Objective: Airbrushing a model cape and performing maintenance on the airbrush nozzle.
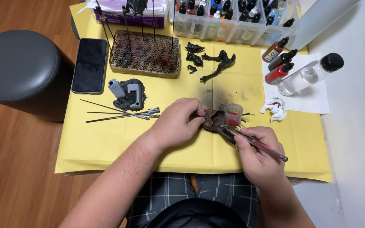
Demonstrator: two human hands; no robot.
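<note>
My left hand (177,123) pinches a dark brown model part (214,120) at its left end, just above the yellow paper (106,139). My right hand (256,154) grips an airbrush (258,144) with a small cup of red paint (233,115) on top. Its nozzle points at the model part from the right, very close to it. Both hands sit near the front middle of the paper.
Black model pieces (216,61) lie behind the hands. A cardboard block (145,55) holds upright wire sticks. A clear tray of paint bottles (233,19), a phone (89,65), grey base (128,93), clip sticks (123,113), loose bottles (280,59), crumpled tissue (275,107), black stool (20,69).
</note>
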